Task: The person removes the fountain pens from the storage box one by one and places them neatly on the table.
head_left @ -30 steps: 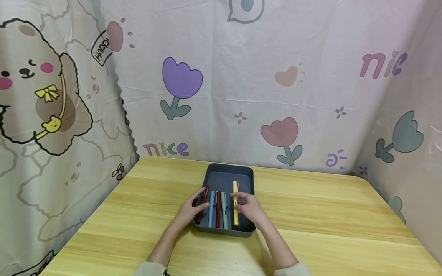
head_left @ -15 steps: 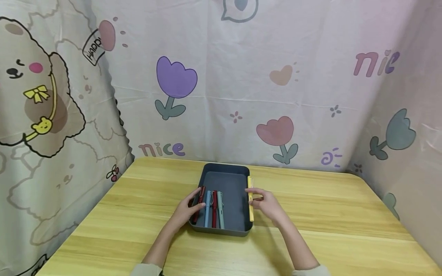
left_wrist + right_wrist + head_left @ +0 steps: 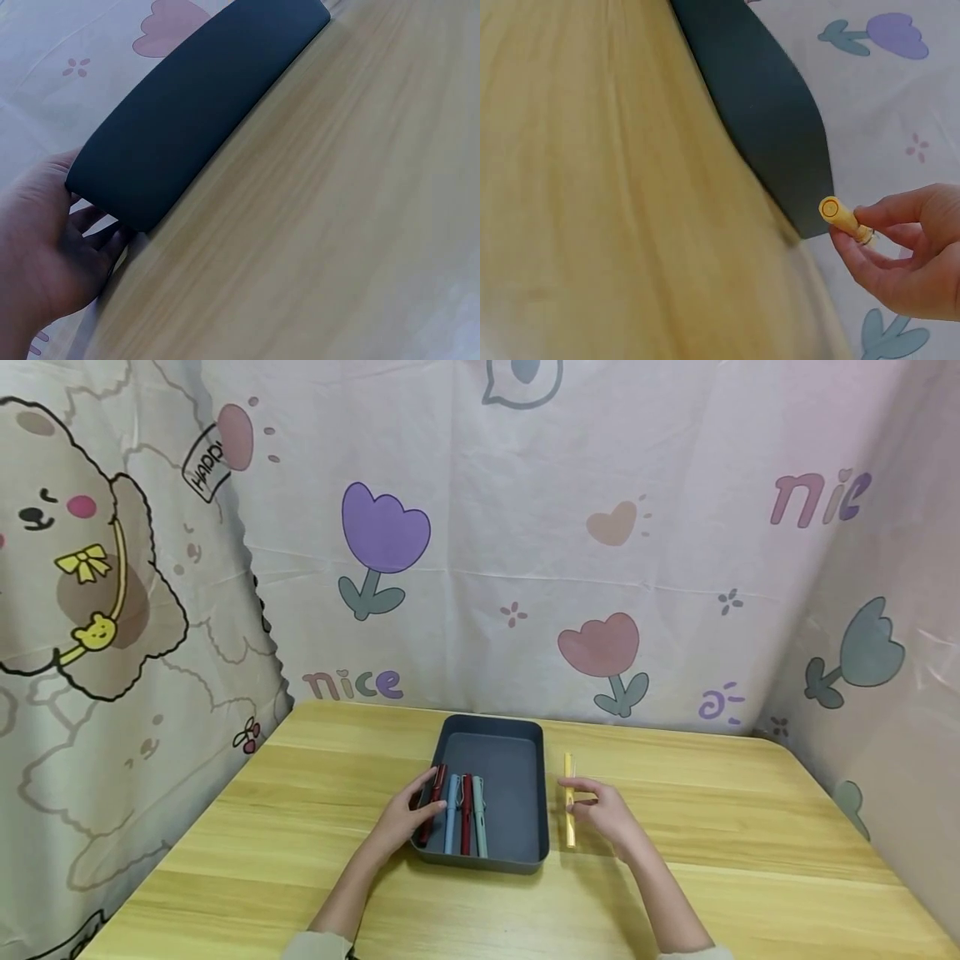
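Note:
My right hand point(image 3: 611, 818) pinches a yellow pen point(image 3: 568, 768) between thumb and fingers, just right of the dark grey tray point(image 3: 513, 797). In the right wrist view the yellow pen point(image 3: 845, 217) points its round end towards the camera, held above the table. My left hand point(image 3: 397, 825) grips the tray's left wall, thumb over the rim; the left wrist view has its fingers on the outer side. Inside the tray lie a dark red pen point(image 3: 438, 779), partly behind the left hand, a blue pen point(image 3: 450, 831), a red pen point(image 3: 467, 827) and a pale green pen point(image 3: 481, 827).
The wooden table point(image 3: 720, 827) reaches out on both sides of the tray. Behind it hangs a printed curtain point(image 3: 480, 652) with flowers and hearts, and another curtain side with a bear point(image 3: 97, 568) hangs at the left.
My right hand has lifted the yellow pen out of the tray, over its right wall and down to the right of it. The left hand keeps its hold; the head view has shifted slightly.

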### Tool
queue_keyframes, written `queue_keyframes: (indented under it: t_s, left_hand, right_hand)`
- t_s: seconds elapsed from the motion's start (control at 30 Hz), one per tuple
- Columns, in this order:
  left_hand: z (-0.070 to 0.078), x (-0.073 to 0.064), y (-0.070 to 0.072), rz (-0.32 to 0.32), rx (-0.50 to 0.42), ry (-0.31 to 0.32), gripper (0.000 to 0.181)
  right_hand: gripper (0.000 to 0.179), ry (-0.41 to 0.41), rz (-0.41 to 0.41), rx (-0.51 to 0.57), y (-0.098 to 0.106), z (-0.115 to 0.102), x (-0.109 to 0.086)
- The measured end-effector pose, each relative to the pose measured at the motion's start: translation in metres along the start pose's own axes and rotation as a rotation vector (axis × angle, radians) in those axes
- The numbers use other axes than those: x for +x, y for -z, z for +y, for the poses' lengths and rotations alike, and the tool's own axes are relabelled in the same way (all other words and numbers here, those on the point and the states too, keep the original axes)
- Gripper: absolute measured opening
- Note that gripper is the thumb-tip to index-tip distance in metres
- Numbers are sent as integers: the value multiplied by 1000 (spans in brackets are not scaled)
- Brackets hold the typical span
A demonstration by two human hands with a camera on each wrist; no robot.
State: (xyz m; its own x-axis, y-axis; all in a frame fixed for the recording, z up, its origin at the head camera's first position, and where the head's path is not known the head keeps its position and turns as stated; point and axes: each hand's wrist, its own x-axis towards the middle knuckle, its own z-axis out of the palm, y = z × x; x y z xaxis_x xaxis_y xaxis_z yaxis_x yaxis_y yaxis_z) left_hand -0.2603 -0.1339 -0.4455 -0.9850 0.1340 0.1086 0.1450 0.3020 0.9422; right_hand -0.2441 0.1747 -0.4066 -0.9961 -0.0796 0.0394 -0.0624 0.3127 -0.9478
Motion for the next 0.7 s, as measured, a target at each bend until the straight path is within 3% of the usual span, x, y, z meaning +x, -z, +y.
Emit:
queue_keyframes:
  t_s: [0.13,0.43,0.57,0.7]
  left_hand:
    - [-12,7,-2,3,18,1,60]
    - [-15,8,-2,9,15,12,60]
    - [-10,6,-2,3,8,14,60]
    - [5,0,-1,0,-24,20,60]
  right_hand:
    - [40,-20,-2,35,1,14,5]
    - [39,-19,-1,98,-2,34,11]
    - [38,-33,7,103,-4,38,12]
    - [37,-39,31,113,-5,39,13]
